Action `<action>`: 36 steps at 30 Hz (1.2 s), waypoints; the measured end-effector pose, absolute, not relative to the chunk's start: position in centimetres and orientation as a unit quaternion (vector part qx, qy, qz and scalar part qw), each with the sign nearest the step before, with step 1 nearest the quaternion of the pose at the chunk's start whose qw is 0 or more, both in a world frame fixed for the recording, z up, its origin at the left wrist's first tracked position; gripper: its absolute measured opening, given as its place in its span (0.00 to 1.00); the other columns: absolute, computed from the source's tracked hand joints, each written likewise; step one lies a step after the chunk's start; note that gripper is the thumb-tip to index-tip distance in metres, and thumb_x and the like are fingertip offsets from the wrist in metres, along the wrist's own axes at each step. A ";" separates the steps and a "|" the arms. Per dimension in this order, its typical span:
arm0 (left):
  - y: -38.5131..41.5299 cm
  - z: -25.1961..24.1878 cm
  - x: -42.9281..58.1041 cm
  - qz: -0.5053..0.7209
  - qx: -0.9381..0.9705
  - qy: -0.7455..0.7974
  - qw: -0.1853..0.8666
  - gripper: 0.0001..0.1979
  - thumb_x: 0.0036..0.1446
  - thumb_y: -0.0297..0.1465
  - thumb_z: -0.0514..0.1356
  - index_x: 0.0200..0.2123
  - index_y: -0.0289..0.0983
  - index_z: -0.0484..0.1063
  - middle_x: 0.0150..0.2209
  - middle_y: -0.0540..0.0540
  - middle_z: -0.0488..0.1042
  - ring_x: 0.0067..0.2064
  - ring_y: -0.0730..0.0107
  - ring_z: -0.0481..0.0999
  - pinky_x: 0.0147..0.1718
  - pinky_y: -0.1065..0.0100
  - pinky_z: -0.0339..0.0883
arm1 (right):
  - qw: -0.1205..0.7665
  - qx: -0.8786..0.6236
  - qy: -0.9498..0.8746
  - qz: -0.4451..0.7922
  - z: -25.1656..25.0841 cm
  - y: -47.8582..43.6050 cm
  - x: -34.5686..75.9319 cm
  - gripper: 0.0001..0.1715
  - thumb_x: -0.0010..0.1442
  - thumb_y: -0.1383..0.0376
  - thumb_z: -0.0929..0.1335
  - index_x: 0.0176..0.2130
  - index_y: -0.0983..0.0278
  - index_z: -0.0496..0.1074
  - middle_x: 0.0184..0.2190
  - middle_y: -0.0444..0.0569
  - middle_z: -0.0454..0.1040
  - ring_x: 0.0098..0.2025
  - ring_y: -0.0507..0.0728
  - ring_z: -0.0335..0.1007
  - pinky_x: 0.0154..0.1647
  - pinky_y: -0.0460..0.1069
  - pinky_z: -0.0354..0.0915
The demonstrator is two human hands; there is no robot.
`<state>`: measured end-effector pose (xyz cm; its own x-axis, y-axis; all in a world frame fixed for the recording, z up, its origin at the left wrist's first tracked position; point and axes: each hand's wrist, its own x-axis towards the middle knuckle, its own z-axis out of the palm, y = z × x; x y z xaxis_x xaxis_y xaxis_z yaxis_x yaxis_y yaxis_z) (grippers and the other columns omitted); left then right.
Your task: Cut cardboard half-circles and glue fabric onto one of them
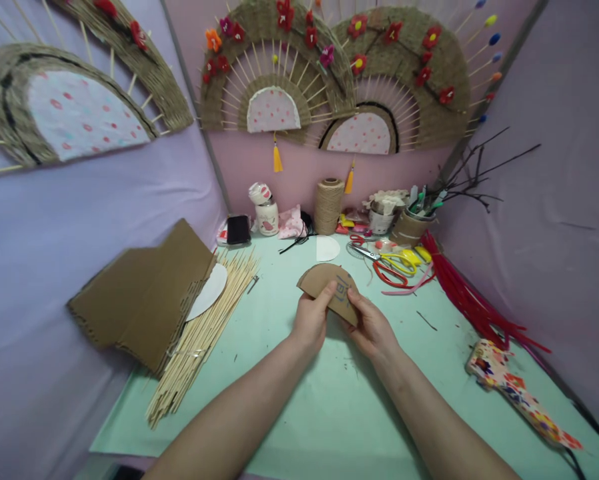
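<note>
Between my two hands, above the middle of the table, is a brown cardboard half-circle (pixel 325 275) with blue pen marks on its face. It looks like more than one layer along its curved edge. My left hand (pixel 313 313) grips its lower left part, thumb on the front and fingers behind. On the right side my right hand (pixel 372 325) pinches it the same way, its thumb beside the blue marks. The fingers behind the card are hidden. Just beyond lies a white half-round paper piece (pixel 328 249) on the table.
To the left, a large cardboard sheet (pixel 139 293) and a white paper piece (pixel 210 293) rest by a bundle of thin sticks (pixel 199 347). Scissors (pixel 392 272), a twine spool (pixel 328 207) and red strips (pixel 464 300) are farther back. A flower-patterned glue gun (pixel 519 393) lies right.
</note>
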<state>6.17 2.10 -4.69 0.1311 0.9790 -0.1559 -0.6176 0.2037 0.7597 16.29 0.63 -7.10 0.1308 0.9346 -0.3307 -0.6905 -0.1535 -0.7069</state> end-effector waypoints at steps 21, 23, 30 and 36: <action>4.7 -4.8 0.5 0.410 0.267 0.464 0.739 0.09 0.59 0.25 0.54 0.40 0.30 0.73 0.39 0.39 0.77 0.40 0.68 0.77 0.39 0.70 0.74 | 0.533 -0.498 -0.152 0.667 -8.2 1.4 16.8 0.12 0.48 0.65 0.74 0.36 0.67 0.76 0.30 0.50 0.80 0.28 0.53 0.75 0.26 0.45 0.70; 4.7 -4.7 0.3 0.399 0.282 0.466 0.737 0.09 0.59 0.25 0.54 0.39 0.30 0.74 0.38 0.39 0.77 0.39 0.68 0.77 0.39 0.70 0.74 | 0.532 -0.510 -0.157 0.657 -8.2 1.3 17.0 0.10 0.48 0.65 0.74 0.33 0.67 0.76 0.27 0.49 0.79 0.25 0.52 0.73 0.24 0.45 0.69; 5.3 -4.2 -1.5 0.328 0.352 0.479 0.734 0.05 0.50 0.22 0.62 0.32 0.29 0.76 0.32 0.42 0.77 0.33 0.69 0.76 0.31 0.71 0.73 | 0.502 -0.530 -0.197 0.654 -7.6 1.2 17.6 0.10 0.44 0.64 0.76 0.27 0.68 0.75 0.21 0.49 0.76 0.22 0.52 0.70 0.21 0.45 0.67; 5.4 -4.2 -1.9 0.305 0.381 0.471 0.734 0.07 0.46 0.25 0.65 0.31 0.32 0.74 0.31 0.44 0.76 0.33 0.69 0.75 0.34 0.68 0.72 | 0.498 -0.537 -0.258 0.631 -7.1 0.9 17.4 0.14 0.42 0.60 0.76 0.26 0.67 0.75 0.21 0.49 0.76 0.23 0.54 0.70 0.23 0.47 0.66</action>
<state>-1.89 5.37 -4.22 0.3696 0.8075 -0.4597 -0.0882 0.5230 0.8478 17.45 0.90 -7.09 0.0715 0.9049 -0.4195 -0.3507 -0.3709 -0.8599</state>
